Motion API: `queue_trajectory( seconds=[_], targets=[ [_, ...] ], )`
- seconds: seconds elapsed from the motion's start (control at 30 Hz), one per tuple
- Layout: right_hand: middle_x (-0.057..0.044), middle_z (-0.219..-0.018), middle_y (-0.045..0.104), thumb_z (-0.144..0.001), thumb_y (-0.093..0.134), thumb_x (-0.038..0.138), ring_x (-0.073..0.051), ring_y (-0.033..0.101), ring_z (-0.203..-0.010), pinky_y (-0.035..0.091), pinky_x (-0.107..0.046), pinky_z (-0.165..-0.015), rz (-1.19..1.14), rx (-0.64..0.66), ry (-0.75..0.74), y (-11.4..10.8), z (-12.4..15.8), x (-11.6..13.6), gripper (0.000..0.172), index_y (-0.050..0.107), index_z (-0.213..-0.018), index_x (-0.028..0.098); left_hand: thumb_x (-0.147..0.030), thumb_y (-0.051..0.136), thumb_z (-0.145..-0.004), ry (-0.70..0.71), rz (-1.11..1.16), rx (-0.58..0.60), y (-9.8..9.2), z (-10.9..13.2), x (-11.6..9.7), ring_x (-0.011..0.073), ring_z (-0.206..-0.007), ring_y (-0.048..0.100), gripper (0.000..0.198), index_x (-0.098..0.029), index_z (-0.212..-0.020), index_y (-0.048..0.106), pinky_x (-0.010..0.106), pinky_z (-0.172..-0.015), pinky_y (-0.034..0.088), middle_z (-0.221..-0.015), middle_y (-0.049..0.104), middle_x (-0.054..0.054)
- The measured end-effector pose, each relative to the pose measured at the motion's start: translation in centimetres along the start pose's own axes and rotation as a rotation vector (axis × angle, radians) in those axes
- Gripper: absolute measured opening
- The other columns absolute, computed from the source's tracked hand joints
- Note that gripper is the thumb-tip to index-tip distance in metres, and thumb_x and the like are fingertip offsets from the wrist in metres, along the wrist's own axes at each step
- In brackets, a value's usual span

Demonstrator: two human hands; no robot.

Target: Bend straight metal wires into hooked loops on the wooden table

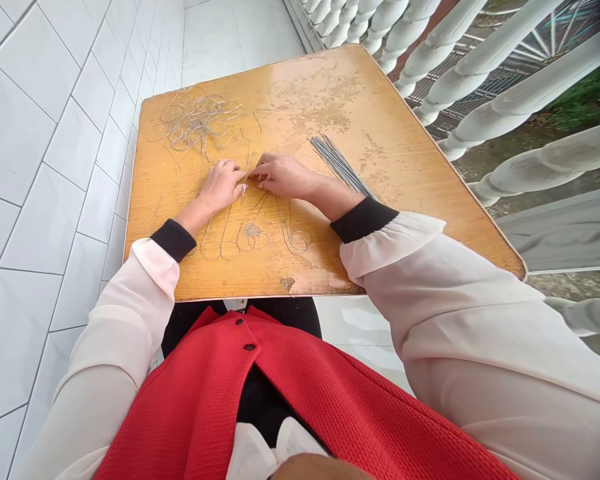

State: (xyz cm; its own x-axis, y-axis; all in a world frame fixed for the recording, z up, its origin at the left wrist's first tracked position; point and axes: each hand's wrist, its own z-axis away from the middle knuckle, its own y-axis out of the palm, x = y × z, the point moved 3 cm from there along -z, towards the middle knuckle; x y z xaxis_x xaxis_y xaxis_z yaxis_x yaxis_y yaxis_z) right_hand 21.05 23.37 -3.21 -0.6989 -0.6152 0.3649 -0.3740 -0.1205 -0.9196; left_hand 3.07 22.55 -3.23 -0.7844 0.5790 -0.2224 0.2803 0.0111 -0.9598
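From my end of the head camera, I am judging the wire work to be partway along. Several looped wires (297, 245) are lying toward the near edge of the tabletop (410, 193), their rounded ends turning toward the person, so I am counting those as shaped. A bundle (341, 163) of straight lengths is resting beyond the right forearm, its near end running up to the cuff, and a loose tangle (200, 123) is sitting at the far left; I am reading both as unworked.

Between the two hands, a single strand (247, 163) is standing out, so that piece is looking unfinished to me. The left hand (223, 181) is pinching it between thumb and fingertips, as far as I am making out. The right hand (283, 175) is bringing its fingertips together just beside it, but I am not able to tell whether they are gripping anything.

The strand is appearing thin and pale, nearly straight above the fingers, with its lower part too fine to follow clearly against the yellow-brown surface.
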Motion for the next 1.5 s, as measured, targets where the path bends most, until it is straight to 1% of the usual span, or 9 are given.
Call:
queue_trajectory(
  seconds=[0.2,0.3,0.43,0.57,0.73,0.9,1.03,1.23,1.5],
  targets=[
    [-0.013,-0.127,0.070,-0.094,0.046,0.022,-0.027,0.064,-0.113,0.047,-0.040,-0.100,0.021,0.052,0.068,-0.4,0.4,0.8,0.046,0.076,-0.129,0.019,-0.028,0.058,-0.096,-0.029,0.007,0.030,-0.4,0.0,-0.2,0.0320,-0.130,0.053,0.028,-0.023,-0.117,0.077,0.051,-0.115,0.043,-0.135,0.064,0.013],
    [-0.013,-0.127,0.070,-0.094,0.045,0.021,-0.027,0.064,-0.113,0.047,-0.039,-0.100,0.031,0.051,0.067,-0.4,0.2,0.8,0.047,0.075,-0.129,0.018,-0.027,0.059,-0.096,-0.026,0.009,0.022,-0.4,-0.1,-0.2,0.0316,-0.129,0.053,0.027,-0.025,-0.116,0.076,0.051,-0.115,0.043,-0.133,0.065,0.011],
    [-0.015,-0.125,0.071,-0.091,0.049,0.019,-0.027,0.066,-0.110,0.049,-0.039,-0.098,0.018,0.057,0.071,-0.6,0.0,0.7,0.047,0.074,-0.131,0.016,-0.023,0.057,-0.095,-0.031,-0.040,0.043,-0.5,-0.2,-0.5,0.0320,-0.129,0.053,0.029,-0.021,-0.117,0.076,0.052,-0.115,0.042,-0.131,0.066,0.014],
    [-0.016,-0.126,0.072,-0.089,0.052,0.017,-0.026,0.069,-0.102,0.053,-0.039,-0.094,-0.015,0.028,0.118,-1.3,0.2,0.1,0.050,0.072,-0.135,0.014,-0.014,0.053,-0.093,-0.012,-0.080,0.078,-0.8,-0.4,-1.0,0.0328,-0.130,0.054,0.031,-0.018,-0.115,0.075,0.054,-0.116,0.041,-0.130,0.067,0.016],
    [-0.016,-0.126,0.075,-0.095,0.049,0.022,-0.026,0.070,-0.103,0.055,-0.041,-0.093,-0.020,-0.028,0.180,-2.2,0.5,-0.9,0.046,0.075,-0.134,0.018,-0.005,0.048,-0.091,-0.006,-0.103,0.115,-1.4,-0.8,-1.3,0.0323,-0.130,0.058,0.038,-0.015,-0.116,0.074,0.052,-0.116,0.044,-0.129,0.069,0.017],
    [-0.013,-0.123,0.077,-0.094,0.050,0.024,-0.027,0.070,-0.103,0.055,-0.042,-0.093,0.004,-0.049,0.202,-2.2,0.6,-1.1,0.043,0.078,-0.127,0.022,-0.013,0.048,-0.098,-0.022,-0.028,0.086,-1.7,-0.6,-0.8,0.0279,-0.124,0.063,0.035,-0.020,-0.122,0.073,0.047,-0.112,0.047,-0.127,0.069,0.013],
    [-0.016,-0.120,0.076,-0.091,0.054,0.023,-0.027,0.070,-0.100,0.055,-0.040,-0.089,0.017,-0.034,0.193,-1.5,0.5,-1.1,0.041,0.079,-0.122,0.018,-0.017,0.048,-0.100,-0.077,-0.055,0.074,-1.5,-0.4,-0.3,0.0294,-0.123,0.063,0.032,-0.017,-0.121,0.072,0.047,-0.110,0.048,-0.127,0.069,0.016],
    [-0.018,-0.121,0.073,-0.087,0.064,0.029,-0.029,0.070,-0.099,0.053,-0.041,-0.089,0.086,0.015,0.205,-1.1,0.3,-0.6,0.042,0.078,-0.123,0.012,-0.024,0.057,-0.099,-0.044,-0.087,0.054,-0.6,-0.4,-1.0,0.0313,-0.127,0.059,0.024,-0.014,-0.114,0.073,0.049,-0.114,0.046,-0.130,0.068,0.017],
    [-0.016,-0.117,0.073,-0.089,0.059,0.028,-0.029,0.068,-0.100,0.051,-0.041,-0.091,0.124,-0.001,0.172,-0.8,0.4,0.3,0.038,0.080,-0.119,0.016,-0.027,0.061,-0.099,-0.086,-0.081,0.035,-0.3,-0.7,-1.0,0.0315,-0.126,0.059,0.023,-0.012,-0.112,0.073,0.047,-0.114,0.046,-0.130,0.068,0.019]
  ],
)
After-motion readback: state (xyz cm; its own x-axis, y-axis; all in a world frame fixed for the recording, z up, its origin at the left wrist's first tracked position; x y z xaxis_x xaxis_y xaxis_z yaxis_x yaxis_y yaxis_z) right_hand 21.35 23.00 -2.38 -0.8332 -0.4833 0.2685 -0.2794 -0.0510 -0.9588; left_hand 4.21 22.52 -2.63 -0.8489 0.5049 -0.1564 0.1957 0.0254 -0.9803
